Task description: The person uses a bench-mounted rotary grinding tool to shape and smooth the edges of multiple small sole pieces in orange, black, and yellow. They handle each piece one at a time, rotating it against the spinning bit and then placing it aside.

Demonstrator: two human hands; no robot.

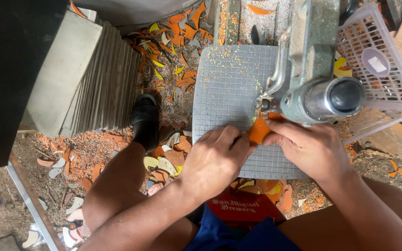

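Observation:
A small orange tile piece (259, 130) lies on the grey gridded work plate (229, 83) of a cutting machine. My left hand (215, 155) pinches its left edge. My right hand (310, 146) presses its right side from above. The piece sits right under the machine's cutting head (264, 104), below a grey-green motor housing (319, 95). Both hands touch the same piece, and much of it is hidden by my fingers.
A pale pink plastic basket (380, 60) stands at the upper right. A stack of grey tiles (103, 79) leans at the left. Orange, yellow and white offcuts (173, 42) litter the ground. My foot in a black shoe (145, 118) rests beside the plate.

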